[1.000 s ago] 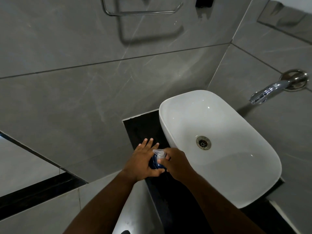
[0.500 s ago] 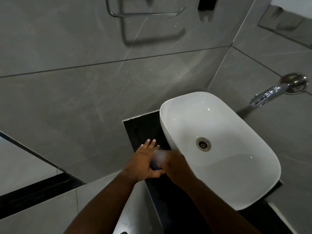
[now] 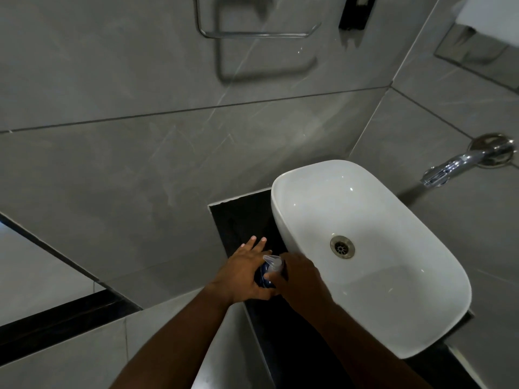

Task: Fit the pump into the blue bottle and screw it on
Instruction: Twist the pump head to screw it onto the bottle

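Observation:
The blue bottle [image 3: 261, 277] stands on the black counter [image 3: 241, 220] just left of the white basin, mostly hidden between my hands. My left hand [image 3: 244, 272] wraps its left side, thumb underneath and fingers stretched past it. A clear pump [image 3: 273, 261] sits on top of the bottle, its nozzle pointing up-left. My right hand [image 3: 300, 276] grips the pump's collar from the right side.
A white basin [image 3: 393, 327] with a metal drain [image 3: 342, 246] fills the counter's right part. A chrome tap [image 3: 460, 164] sticks out of the right wall. A chrome towel ring [image 3: 252, 32] hangs on the grey tiled wall ahead.
Both hands stay on the bottle and pump. The pump's nozzle has turned slightly under my right hand, and the view has tilted a little.

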A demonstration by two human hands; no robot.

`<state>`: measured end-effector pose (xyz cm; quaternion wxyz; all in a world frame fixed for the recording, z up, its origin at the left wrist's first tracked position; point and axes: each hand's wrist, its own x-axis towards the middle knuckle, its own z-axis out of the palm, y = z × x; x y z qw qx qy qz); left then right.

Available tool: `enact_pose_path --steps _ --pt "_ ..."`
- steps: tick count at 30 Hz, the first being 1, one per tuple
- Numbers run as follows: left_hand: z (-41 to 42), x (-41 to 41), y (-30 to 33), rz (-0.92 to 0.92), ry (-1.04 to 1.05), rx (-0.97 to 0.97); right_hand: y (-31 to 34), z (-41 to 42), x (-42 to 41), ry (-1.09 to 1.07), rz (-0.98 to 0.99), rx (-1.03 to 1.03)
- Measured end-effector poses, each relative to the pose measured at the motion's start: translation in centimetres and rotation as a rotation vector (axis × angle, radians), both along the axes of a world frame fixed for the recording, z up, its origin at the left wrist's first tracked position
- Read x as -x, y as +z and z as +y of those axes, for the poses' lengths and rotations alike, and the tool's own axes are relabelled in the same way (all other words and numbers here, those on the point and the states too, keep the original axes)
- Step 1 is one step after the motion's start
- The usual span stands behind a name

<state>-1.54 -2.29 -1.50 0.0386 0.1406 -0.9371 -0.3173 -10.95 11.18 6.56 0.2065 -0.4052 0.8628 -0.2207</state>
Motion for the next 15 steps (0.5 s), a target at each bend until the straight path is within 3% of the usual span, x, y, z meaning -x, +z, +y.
enact_pose_path --steps 3,7,15 --pt "0.3 -0.2 -0.2 0.001 0.016 -0.018 2.2 -0.3 0.8 0.084 0.059 -0.004" --pt "0.3 -0.2 -0.4 0.001 0.011 -0.012 4.3 -1.2 1.6 0.268 0.035 -0.154" --pt "0.3 -0.3 -0.5 0.0 0.017 -0.006 4.3 -0.7 1.6 0.291 -0.014 -0.143"
